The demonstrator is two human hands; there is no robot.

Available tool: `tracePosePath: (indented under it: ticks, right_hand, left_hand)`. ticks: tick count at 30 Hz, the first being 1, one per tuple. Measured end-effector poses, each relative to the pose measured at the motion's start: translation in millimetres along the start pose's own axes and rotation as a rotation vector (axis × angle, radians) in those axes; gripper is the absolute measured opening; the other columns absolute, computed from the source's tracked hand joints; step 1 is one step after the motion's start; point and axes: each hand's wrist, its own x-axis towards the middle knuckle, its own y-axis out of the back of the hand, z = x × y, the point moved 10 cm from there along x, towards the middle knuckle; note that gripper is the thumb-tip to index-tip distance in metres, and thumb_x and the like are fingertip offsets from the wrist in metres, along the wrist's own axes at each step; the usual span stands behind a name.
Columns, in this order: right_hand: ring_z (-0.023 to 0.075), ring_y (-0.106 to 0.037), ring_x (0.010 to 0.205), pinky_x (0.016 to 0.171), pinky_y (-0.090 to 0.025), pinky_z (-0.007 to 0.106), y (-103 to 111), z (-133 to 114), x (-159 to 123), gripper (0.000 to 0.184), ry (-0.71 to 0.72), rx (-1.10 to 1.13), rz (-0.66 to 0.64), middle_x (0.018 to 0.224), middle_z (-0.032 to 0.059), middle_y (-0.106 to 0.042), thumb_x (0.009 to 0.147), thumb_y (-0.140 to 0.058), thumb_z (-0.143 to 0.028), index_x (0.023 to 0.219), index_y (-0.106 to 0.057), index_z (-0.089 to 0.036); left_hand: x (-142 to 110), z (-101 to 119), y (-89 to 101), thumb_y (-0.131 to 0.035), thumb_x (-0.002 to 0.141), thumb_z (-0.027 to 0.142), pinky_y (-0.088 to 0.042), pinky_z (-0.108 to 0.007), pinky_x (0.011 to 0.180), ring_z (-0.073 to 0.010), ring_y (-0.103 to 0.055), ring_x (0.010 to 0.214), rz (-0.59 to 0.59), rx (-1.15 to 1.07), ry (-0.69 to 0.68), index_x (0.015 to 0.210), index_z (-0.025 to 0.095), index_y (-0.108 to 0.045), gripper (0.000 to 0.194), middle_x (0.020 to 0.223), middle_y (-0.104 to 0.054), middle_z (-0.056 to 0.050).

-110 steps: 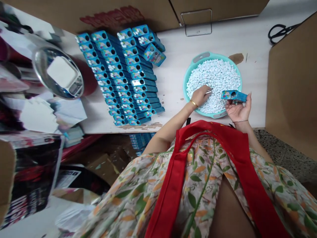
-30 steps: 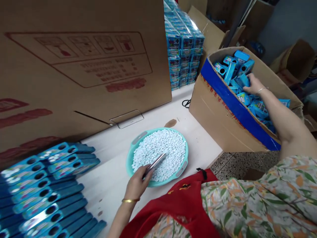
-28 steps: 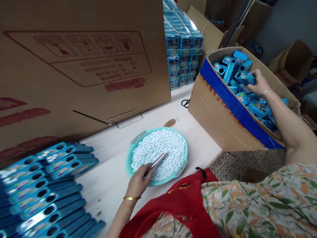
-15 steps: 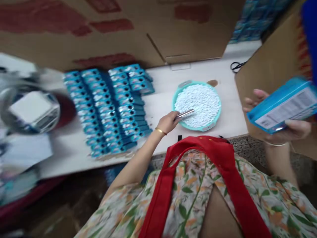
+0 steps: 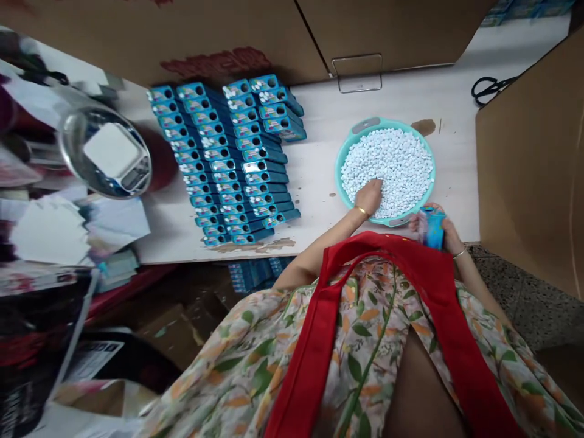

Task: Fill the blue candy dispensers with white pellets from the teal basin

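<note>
left hand (image 5: 368, 196): fingers bunched at pellets (image 5: 401, 161), grip hidden | right hand (image 5: 449, 235): fingers gripping blue box (image 5: 434, 231) | basin (image 5: 366, 126) near table (image 5: 316, 182) edge, gap towards box rows (image 5: 270, 177)

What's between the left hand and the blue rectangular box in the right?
Head view: small pale-blue pellets, then the round turquoise plastic basin's rim and blurred right-hand fingers.

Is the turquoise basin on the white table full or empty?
Filled, not empty: white pellets spread across the turquoise basin, leaving only a band of its wall bare. Their depth I cannot tell.
</note>
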Motion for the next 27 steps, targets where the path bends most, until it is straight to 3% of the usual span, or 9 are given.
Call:
tracePosePath:
  ticks: [2, 5, 8, 11, 13, 16, 22, 27]
  right_hand:
    - [0.0223, -0.08, 0.082, 0.073, -0.071, 0.039, 1.3, 16.6, -4.5, 0.088, -0.014, -0.044, -0.026, 0.093, -0.0022, -0.079, 0.058, -0.096, -0.078, 0.125, -0.061, -0.033]
    - [0.0192, -0.079, 0.09, 0.08, -0.071, 0.036, 14.9, 18.6, -12.1, 0.082, 0.023, -0.084, 0.047, 0.108, -0.0008, -0.079, 0.068, -0.094, -0.071, 0.134, -0.061, -0.035]
    - [0.0218, -0.078, 0.105, 0.096, -0.071, 0.043, 35.0, -3.1, -10.6, 0.063, 0.137, -0.189, 0.182, 0.121, 0.001, -0.076, 0.076, -0.094, -0.057, 0.125, -0.063, -0.034]
    - [0.0243, -0.075, 0.112, 0.103, -0.068, 0.047, 41.8, -47.3, -3.8, 0.063, 0.439, -0.456, 0.305, 0.12, 0.0019, -0.073, 0.076, -0.094, -0.055, 0.125, -0.061, -0.032]
    - [0.0264, -0.074, 0.115, 0.107, -0.066, 0.05, 32.3, -72.3, -0.2, 0.06, 0.636, -0.691, 0.339, 0.123, 0.0041, -0.071, 0.081, -0.089, -0.055, 0.129, -0.062, -0.03]
    - [0.0299, -0.072, 0.118, 0.109, -0.063, 0.054, 12.9, -90.5, 8.0, 0.047, 0.791, -0.993, 0.328, 0.126, 0.0077, -0.072, 0.091, -0.077, -0.047, 0.132, -0.064, -0.029]
    - [0.0347, -0.069, 0.123, 0.11, -0.06, 0.061, -16.6, -89.0, 29.6, 0.046, 0.848, -1.259, 0.219, 0.13, 0.011, -0.072, 0.093, -0.064, -0.033, 0.139, -0.063, -0.029]
    - [0.0349, -0.067, 0.125, 0.111, -0.059, 0.06, -42.5, -76.2, 43.0, 0.049, 0.834, -1.318, 0.143, 0.132, 0.0113, -0.073, 0.091, -0.06, -0.029, 0.14, -0.064, -0.029]
  left_hand:
    - [7.0, -0.3, -2.4, -0.048, 0.102, 0.011, -0.055, -0.043, 0.116, -0.0301, -0.066, 0.138, 0.018, -0.058, -0.004, 0.147, 0.015, -0.061, 0.047, 0.152, -0.067, -0.019]
    - [3.5, -14.1, -1.4, -0.052, 0.104, 0.016, -0.051, -0.042, 0.123, -0.0305, -0.064, 0.144, 0.036, -0.141, -0.034, 0.151, 0.011, -0.06, 0.048, 0.156, -0.066, -0.02]
    - [-4.1, -29.2, 6.0, -0.057, 0.106, 0.027, -0.051, -0.041, 0.123, -0.0295, -0.065, 0.142, 0.058, -0.203, -0.101, 0.148, 0.011, -0.061, 0.045, 0.15, -0.07, -0.02]
    - [-9.7, -34.0, 20.5, -0.06, 0.105, 0.029, -0.052, -0.039, 0.12, -0.028, -0.068, 0.138, 0.077, -0.218, -0.201, 0.147, 0.013, -0.063, 0.045, 0.146, -0.072, -0.018]
    - [-14.5, -31.3, 36.0, -0.06, 0.105, 0.03, -0.054, -0.039, 0.116, -0.0278, -0.07, 0.133, 0.095, -0.21, -0.284, 0.146, 0.013, -0.064, 0.045, 0.142, -0.073, -0.018]
    - [-26.8, -21.4, 68.4, -0.059, 0.106, 0.037, -0.057, -0.039, 0.108, -0.0276, -0.073, 0.122, 0.133, -0.193, -0.421, 0.142, 0.014, -0.066, 0.043, 0.131, -0.076, -0.017]
    - [-56.5, 13.2, 133.8, -0.052, 0.11, 0.048, -0.057, -0.037, 0.095, -0.0256, -0.073, 0.105, 0.159, -0.091, -0.615, 0.137, 0.017, -0.066, 0.043, 0.114, -0.076, -0.013]
    - [-66.8, 46.1, 156.6, -0.05, 0.108, 0.04, -0.056, -0.037, 0.092, -0.0263, -0.072, 0.107, 0.089, 0.077, -0.615, 0.128, 0.02, -0.068, 0.034, 0.11, -0.074, -0.01]
